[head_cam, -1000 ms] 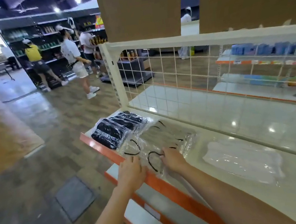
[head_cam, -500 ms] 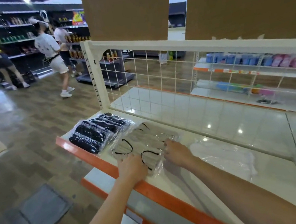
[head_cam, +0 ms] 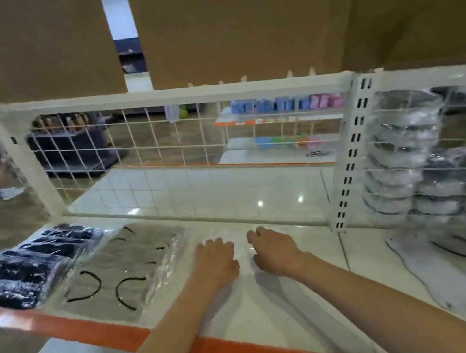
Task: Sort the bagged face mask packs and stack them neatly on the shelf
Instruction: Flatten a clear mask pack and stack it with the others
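— What's at the far left of your shelf [head_cam: 272, 304]?

— A bagged pack of black masks [head_cam: 27, 270] lies flat by the orange front edge [head_cam: 76, 321]. Just to its right, touching or nearly so, lies the bagged pack of grey masks [head_cam: 119, 268] with black ear loops.

— And your hands?

— Both are on the clear bag of white masks [head_cam: 242, 244] in the middle of the shelf. Your left hand [head_cam: 217, 259] lies palm down on its left part, your right hand [head_cam: 275, 249] on its right part — fingers bent over the plastic. Whether they pinch it or only press, I cannot tell; the frame is blurred.

— Further right?

— Past the slotted upright [head_cam: 353, 154], bagged grey masks stand in tall stacks [head_cam: 406, 153] against the wire grid [head_cam: 162, 144], and loose packs [head_cam: 445, 264] lie flat in front of them.
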The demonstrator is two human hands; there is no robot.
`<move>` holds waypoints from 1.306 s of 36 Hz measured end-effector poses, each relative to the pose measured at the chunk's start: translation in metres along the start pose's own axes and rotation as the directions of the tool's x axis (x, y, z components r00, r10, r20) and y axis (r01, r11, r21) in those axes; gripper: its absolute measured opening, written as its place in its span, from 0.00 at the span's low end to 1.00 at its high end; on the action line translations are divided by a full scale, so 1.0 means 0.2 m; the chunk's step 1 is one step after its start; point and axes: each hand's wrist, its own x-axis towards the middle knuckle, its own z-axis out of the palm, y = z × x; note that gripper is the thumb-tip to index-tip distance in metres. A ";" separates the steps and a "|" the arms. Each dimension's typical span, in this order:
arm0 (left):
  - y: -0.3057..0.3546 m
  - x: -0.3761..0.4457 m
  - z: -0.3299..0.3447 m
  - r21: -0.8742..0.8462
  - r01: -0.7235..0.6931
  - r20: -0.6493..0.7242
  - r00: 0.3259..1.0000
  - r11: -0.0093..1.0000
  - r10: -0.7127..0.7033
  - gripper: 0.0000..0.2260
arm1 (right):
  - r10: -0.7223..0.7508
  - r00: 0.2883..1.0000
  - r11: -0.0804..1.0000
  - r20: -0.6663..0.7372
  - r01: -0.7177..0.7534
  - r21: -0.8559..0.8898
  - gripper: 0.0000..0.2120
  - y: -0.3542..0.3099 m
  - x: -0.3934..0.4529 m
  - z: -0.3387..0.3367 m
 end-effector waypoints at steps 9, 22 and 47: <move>0.82 0.18 -0.12 0.001 -0.372 -0.037 0.927 0.928 0.372 0.15 | 0.377 0.926 0.919 0.029 -0.378 0.108 0.20 0.75 -0.53 -0.03; 1.62 0.14 -0.10 0.017 -0.578 0.042 0.816 0.816 0.577 0.15 | 0.736 0.677 0.669 -0.007 -0.725 0.162 0.19 1.52 -1.14 0.10; 2.14 0.03 -0.06 -0.889 0.379 0.343 0.923 -0.258 0.173 0.12 | 0.765 0.640 0.612 -0.074 -0.687 0.392 0.27 1.96 -1.36 0.06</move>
